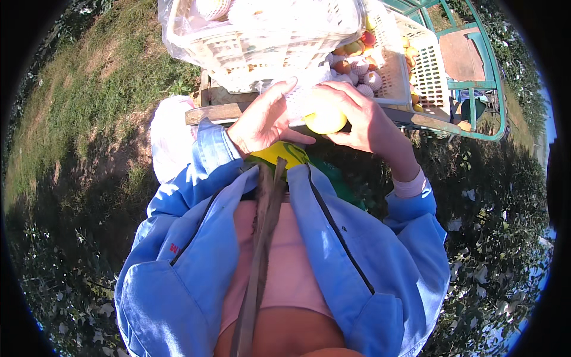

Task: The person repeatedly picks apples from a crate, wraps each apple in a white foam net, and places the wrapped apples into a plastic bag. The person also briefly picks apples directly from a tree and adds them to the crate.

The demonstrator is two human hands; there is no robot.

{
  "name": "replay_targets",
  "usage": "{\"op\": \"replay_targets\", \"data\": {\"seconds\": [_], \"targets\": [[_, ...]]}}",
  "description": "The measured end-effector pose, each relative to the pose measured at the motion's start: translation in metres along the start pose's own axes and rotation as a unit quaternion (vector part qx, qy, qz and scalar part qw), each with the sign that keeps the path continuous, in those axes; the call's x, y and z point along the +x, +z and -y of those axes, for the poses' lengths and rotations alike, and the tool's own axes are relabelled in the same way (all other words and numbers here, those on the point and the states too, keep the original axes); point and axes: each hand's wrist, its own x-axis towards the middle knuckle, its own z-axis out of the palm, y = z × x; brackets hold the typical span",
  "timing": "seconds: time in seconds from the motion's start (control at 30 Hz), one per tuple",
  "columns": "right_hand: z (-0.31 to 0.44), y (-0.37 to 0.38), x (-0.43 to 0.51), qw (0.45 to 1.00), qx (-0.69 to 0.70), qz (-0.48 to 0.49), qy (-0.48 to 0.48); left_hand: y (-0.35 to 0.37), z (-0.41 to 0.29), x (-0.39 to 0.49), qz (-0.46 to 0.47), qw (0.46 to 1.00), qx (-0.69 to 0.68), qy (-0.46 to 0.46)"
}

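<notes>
My right hand holds a yellow round fruit between thumb and fingers, in front of my chest at the cart's edge. Facing it, my left hand has its palm turned up and fingers spread beside white foam netting; strong glare hides whether it touches the netting. Just beyond the hands, a white plastic crate lined with clear film holds net-wrapped things, washed out by sunlight. To its right, red and yellow fruits lie with several fruits in white foam nets.
A second white crate with fruits stands at the right on the cart, whose green metal frame curves round it. A wooden board edges the cart near my left hand. A pale pink bundle is at the left. Grass and leafy plants surround the cart.
</notes>
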Motion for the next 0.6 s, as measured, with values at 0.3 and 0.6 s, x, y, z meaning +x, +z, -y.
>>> {"op": "replay_targets", "data": {"seconds": [0.3, 0.6], "targets": [[0.051, 0.034, 0.033, 0.984, -0.115, 0.016, -0.138, -0.002, 0.015, -0.064, 0.014, 0.971, 0.219, 0.093], [0.039, 0.1, 0.014, 0.805, 0.57, 0.014, 0.165, -0.018, 0.013, -0.138, 0.205, 0.976, 0.046, 0.058]]}}
